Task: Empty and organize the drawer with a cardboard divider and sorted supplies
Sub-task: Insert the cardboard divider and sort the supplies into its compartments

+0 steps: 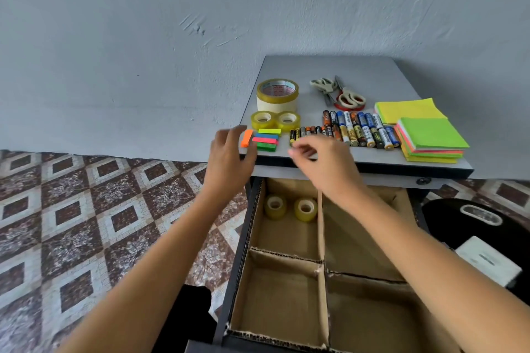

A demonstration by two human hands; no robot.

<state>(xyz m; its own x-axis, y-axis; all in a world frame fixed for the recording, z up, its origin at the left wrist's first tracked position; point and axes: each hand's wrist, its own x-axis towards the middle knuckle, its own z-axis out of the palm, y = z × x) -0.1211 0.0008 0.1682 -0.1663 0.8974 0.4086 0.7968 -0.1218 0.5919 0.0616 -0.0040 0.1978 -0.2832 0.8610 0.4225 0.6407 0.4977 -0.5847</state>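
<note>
Grey bench (358,71) against a pale wall. Below it, the open drawer (239,252) holds a corrugated cardboard divider (321,238). Two clear tape rolls (305,209) stand in its far-left compartment. The left hand (229,157), grip spread and empty, hovers at the bench's front edge beside an orange flag strip (246,138). The right hand (324,160) is over the batteries (358,130), its grip half-curled and blurred; I cannot tell whether it holds anything.

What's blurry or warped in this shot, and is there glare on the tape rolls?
Head view: the right hand is smeared by motion, the left hand less so; the wide lens bends the floor tiles toward the frame's borders; light is soft and even, with only faint sheen, no harsh glare, on the tape rolls.
</note>
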